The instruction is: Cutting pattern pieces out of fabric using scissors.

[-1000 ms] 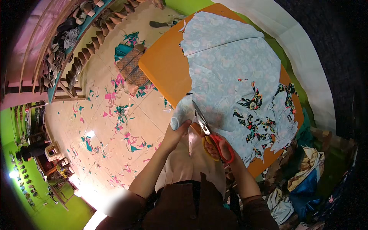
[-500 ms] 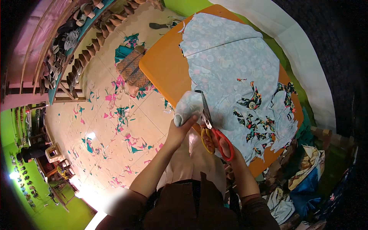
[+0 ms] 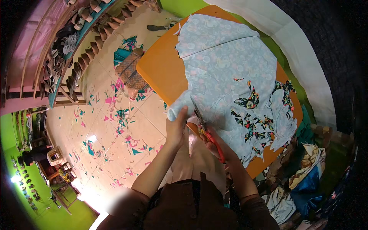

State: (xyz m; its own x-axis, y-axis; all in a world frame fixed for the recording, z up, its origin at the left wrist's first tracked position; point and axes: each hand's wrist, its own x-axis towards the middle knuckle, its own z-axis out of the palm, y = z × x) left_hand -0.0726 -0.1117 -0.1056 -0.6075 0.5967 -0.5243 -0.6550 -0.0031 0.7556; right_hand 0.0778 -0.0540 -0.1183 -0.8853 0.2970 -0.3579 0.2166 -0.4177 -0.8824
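Observation:
A pale blue patterned fabric is spread over an orange table. My left hand is closed on its near left edge, with a bunched fold standing up past the fingers. In my right hand is a pair of scissors with red and yellow handles. The blades point up and to the left, against the cloth beside my left hand. Whether they bite into the fabric is hard to make out. Dark floral scraps lie on the right part of the cloth, among ragged pieces.
Pink and teal offcuts litter the tiled floor to the left. By the table's left corner lies a brown woven bag. Shoes and shoe forms line a teal shelf at the far left. Cloth heaps fill the lower right.
My left hand has shifted slightly left with the cloth edge. The scissors have turned more edge-on, and their handles look closer together. The cloth's fold has flattened somewhat.

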